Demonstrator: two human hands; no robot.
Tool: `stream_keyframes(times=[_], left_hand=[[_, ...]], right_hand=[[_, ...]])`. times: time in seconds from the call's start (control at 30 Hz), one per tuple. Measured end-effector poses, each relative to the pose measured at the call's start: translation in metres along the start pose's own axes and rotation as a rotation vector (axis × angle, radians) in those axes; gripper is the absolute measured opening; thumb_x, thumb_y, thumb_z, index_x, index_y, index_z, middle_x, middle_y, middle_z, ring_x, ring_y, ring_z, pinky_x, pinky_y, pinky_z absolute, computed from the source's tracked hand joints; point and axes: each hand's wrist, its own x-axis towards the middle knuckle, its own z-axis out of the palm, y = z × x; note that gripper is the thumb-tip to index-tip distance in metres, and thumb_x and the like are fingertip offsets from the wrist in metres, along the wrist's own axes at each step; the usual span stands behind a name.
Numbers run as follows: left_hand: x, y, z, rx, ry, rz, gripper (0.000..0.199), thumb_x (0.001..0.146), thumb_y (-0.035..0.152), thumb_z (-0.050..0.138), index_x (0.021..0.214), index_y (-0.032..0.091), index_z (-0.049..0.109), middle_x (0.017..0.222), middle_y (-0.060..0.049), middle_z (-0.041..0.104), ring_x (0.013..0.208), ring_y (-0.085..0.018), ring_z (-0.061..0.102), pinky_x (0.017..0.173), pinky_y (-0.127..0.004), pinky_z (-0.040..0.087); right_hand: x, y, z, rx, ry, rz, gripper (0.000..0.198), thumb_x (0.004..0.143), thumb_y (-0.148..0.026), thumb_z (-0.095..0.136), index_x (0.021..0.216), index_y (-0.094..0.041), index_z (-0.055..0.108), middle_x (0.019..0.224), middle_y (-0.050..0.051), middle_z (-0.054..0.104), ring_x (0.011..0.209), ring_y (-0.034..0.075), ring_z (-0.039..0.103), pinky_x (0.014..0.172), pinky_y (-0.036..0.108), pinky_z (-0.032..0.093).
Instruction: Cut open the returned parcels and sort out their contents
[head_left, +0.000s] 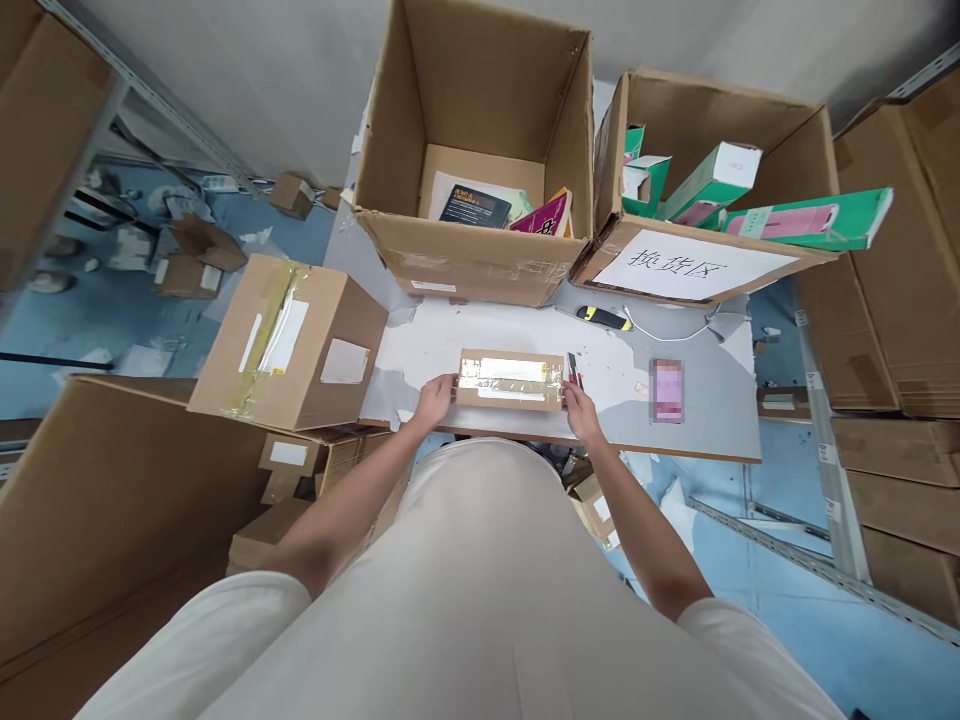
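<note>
A long, flat cardboard box (pixel 511 398) lies near the table's front edge, with white labels and shiny clear tape across its top. My left hand (pixel 436 400) grips its left end, and my right hand (pixel 581 412) grips the right end. Both hands are closed on the box, their fingertips partly hidden at its ends. Just beyond my right hand lies a red and black utility knife (pixel 574 370). Farther back, a yellow and black cutter (pixel 604 318) rests on the table.
A taped carton (pixel 300 345) stands at the table's left end. Behind are an open carton (pixel 472 255) with books and another carton (pixel 690 265) holding green and white boxes. A blurred pink rectangular item (pixel 667 391) lies on the table (pixel 712 430) at right. Shelving with cartons flanks both sides.
</note>
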Motion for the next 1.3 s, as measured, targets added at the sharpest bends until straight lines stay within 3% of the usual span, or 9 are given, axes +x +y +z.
stream_keyframes(times=[0.1,0.2,0.33,0.47,0.67,0.8,1.0,1.13,1.3], left_hand=[[-0.004,-0.019,0.0,-0.07,-0.057,0.024,0.057,0.077,0.042,0.053,0.125,0.012,0.057,0.127,-0.015,0.061,0.11,-0.023,0.062,0.094,-0.036,0.048],[-0.009,-0.03,0.004,-0.141,-0.178,0.083,0.072,0.065,0.04,0.068,0.13,0.013,0.054,0.134,-0.014,0.057,0.123,-0.027,0.054,0.105,-0.041,0.041],[-0.015,-0.024,0.004,-0.157,-0.213,0.13,0.065,0.069,0.048,0.067,0.124,0.013,0.06,0.12,-0.013,0.065,0.115,-0.028,0.057,0.101,-0.043,0.044],[-0.013,0.001,-0.005,0.069,-0.133,0.168,0.05,0.079,0.053,0.055,0.109,0.016,0.068,0.109,-0.01,0.066,0.1,-0.023,0.061,0.085,-0.034,0.05],[0.008,0.017,0.0,0.225,-0.014,0.068,0.049,0.081,0.058,0.047,0.072,0.015,0.069,0.07,-0.005,0.065,0.073,-0.02,0.058,0.071,-0.03,0.044],[0.015,0.008,0.006,0.2,0.0,0.001,0.051,0.079,0.062,0.048,0.061,0.017,0.064,0.057,-0.002,0.059,0.064,-0.018,0.055,0.063,-0.029,0.042],[0.016,-0.005,0.009,0.07,-0.033,-0.048,0.058,0.078,0.068,0.046,0.075,0.015,0.068,0.068,-0.006,0.066,0.073,-0.02,0.062,0.065,-0.029,0.049],[0.014,-0.017,0.005,-0.025,-0.076,-0.068,0.061,0.085,0.062,0.036,0.099,0.011,0.067,0.092,-0.013,0.07,0.082,-0.021,0.066,0.074,-0.035,0.053],[-0.003,-0.04,-0.002,-0.05,-0.143,-0.039,0.067,0.065,0.036,0.066,0.128,0.014,0.056,0.122,-0.016,0.063,0.11,-0.026,0.062,0.096,-0.041,0.047]], right_hand=[[-0.006,0.013,0.004,0.046,-0.037,-0.022,0.058,0.082,-0.032,0.052,0.138,-0.019,0.045,0.128,0.014,0.058,0.107,0.021,0.062,0.094,0.04,0.049],[-0.009,0.017,0.008,0.096,-0.131,-0.057,0.07,0.073,-0.027,0.063,0.14,-0.025,0.042,0.13,0.011,0.058,0.114,0.023,0.058,0.097,0.043,0.047],[-0.01,0.011,0.007,0.137,-0.17,-0.128,0.056,0.078,-0.034,0.06,0.131,-0.022,0.05,0.118,0.01,0.062,0.107,0.023,0.06,0.091,0.041,0.05],[-0.008,-0.001,-0.005,-0.074,-0.126,-0.162,0.042,0.087,-0.045,0.047,0.117,-0.018,0.059,0.109,0.011,0.063,0.098,0.022,0.06,0.087,0.037,0.049],[0.01,-0.013,-0.002,-0.287,-0.098,-0.07,0.052,0.093,-0.054,0.029,0.085,-0.016,0.063,0.089,0.014,0.066,0.087,0.025,0.061,0.081,0.036,0.045],[0.019,-0.01,0.007,-0.276,-0.077,-0.03,0.055,0.093,-0.056,0.027,0.083,-0.015,0.063,0.09,0.015,0.067,0.088,0.025,0.061,0.081,0.034,0.044],[0.021,0.003,0.01,-0.148,-0.075,0.004,0.057,0.091,-0.06,0.03,0.096,-0.016,0.066,0.094,0.011,0.069,0.084,0.022,0.062,0.077,0.034,0.049],[0.017,0.018,0.011,-0.038,-0.082,0.017,0.053,0.094,-0.051,0.027,0.115,-0.017,0.062,0.097,0.009,0.069,0.083,0.019,0.064,0.079,0.035,0.053],[-0.006,0.033,0.01,0.012,-0.095,0.004,0.062,0.08,-0.031,0.054,0.14,-0.018,0.043,0.131,0.014,0.055,0.105,0.021,0.062,0.095,0.042,0.049]])
